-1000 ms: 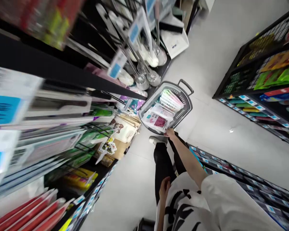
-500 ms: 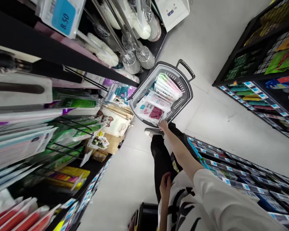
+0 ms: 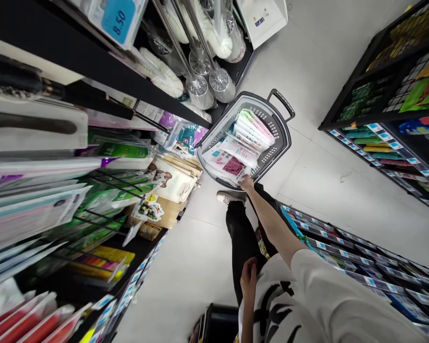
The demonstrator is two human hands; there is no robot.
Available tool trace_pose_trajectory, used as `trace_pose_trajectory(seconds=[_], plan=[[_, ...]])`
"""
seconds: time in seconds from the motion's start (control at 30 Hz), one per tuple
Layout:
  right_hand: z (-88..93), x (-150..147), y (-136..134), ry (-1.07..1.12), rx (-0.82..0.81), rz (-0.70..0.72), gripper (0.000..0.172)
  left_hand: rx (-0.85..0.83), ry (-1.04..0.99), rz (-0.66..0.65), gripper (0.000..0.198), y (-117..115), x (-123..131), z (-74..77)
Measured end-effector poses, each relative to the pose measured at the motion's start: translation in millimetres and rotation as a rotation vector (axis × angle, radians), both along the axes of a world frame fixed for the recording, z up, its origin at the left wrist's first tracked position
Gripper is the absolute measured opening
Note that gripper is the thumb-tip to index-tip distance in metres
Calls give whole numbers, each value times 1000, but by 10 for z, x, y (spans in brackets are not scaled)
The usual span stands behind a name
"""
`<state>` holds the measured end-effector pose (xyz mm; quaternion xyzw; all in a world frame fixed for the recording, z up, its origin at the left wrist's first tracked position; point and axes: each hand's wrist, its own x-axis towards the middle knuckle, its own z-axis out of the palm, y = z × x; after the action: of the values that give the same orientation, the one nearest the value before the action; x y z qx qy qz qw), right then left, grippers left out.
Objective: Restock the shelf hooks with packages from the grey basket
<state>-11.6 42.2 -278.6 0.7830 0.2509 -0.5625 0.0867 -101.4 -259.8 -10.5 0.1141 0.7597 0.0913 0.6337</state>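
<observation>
My right hand (image 3: 248,182) is closed on the near edge of a grey plastic shopping basket (image 3: 285,138), held out in front of me over the aisle floor. A black handle sticks up at the basket's far end. Inside lie flat white and pink packets (image 3: 229,164) and a bundle of pastel rolled packs (image 3: 253,128). My left hand (image 3: 249,278) hangs against my black trousers, fingers loose, holding nothing. A white sleeve covers my right upper arm.
Black shelving on the left holds toilet brushes (image 3: 214,78), hanging packets and a blue 8.50 price tag (image 3: 118,19). More black racks of packaged goods (image 3: 396,90) stand to the right and a low shelf (image 3: 343,247) beside my legs. Pale floor (image 3: 325,71) runs ahead.
The view has steadied and tilted. The basket, still in my right hand, has shifted slightly right, and my left hand stays at my thigh.
</observation>
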Motion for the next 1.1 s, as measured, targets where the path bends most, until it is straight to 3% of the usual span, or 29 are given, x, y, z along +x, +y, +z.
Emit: trace_pose_trajectory(seconds=[0.13, 0.3, 0.37, 0.43, 0.5, 0.6, 0.73, 0.83, 0.97, 1.1], plan=[[-43, -114, 12, 22, -56, -221, 53, -25, -9, -7, 39, -19, -17, -39], [-126, -217, 4, 46, -54, -483, 34, -51, -21, 5, 41, -42, -49, -69], [-49, -208, -25, 86, -22, -554, 29, -53, -31, 27, 42, -31, -62, -55], [158, -178, -68, 167, 18, -607, 27, -46, -42, 61, 44, 7, -69, -21], [515, -129, -126, 281, 60, -638, 25, -31, -54, 110, 46, 88, -70, 35], [1290, -24, -262, 465, 116, -633, 31, 8, -89, 233, 54, 334, -70, 163], [2484, 174, -594, 670, 174, -526, 43, 140, -184, 459, 69, 912, -136, 441], [3242, 378, -874, 819, 183, -342, 43, 273, -270, 653, 68, 1385, -214, 739], [3898, 667, -1029, 963, 315, 64, 33, 386, -222, 809, 52, 1788, -200, 1163], [4251, 891, -964, 978, 383, 121, 31, 576, -195, 731, 61, 1986, -100, 1515]])
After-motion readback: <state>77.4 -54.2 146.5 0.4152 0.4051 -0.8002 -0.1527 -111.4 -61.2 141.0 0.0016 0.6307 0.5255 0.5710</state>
